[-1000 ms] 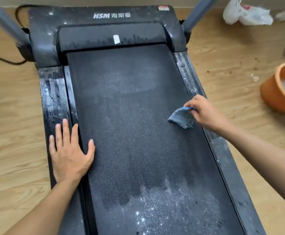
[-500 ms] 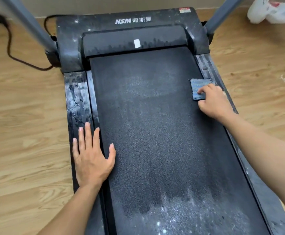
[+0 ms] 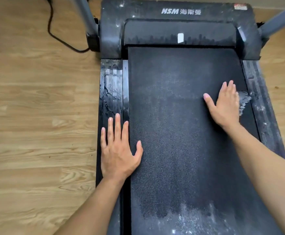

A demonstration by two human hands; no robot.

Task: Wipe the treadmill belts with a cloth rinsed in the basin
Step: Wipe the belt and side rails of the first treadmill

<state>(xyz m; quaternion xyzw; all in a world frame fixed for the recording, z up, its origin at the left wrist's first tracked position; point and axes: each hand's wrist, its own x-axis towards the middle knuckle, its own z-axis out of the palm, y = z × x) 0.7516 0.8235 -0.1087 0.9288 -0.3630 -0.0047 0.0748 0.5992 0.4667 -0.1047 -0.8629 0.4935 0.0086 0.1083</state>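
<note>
On the belt (image 3: 180, 141), right hand (image 3: 226, 106) presses cloth (image 3: 244, 100) flat; left hand (image 3: 118, 153) lies spread alongside.

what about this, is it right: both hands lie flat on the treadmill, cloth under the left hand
Both hands lie flat on the treadmill, but the cloth peeks out from under the right hand, not the left hand, as the head view shows.

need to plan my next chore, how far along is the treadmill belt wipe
Roughly midway. Done: the middle of the belt looks dark and clean, and the left rail is wet. In hand: the right hand presses the cloth at the belt's right edge; the left hand rests on the left rail. Left: white dust on the near end, and the dusty right rail.
</note>
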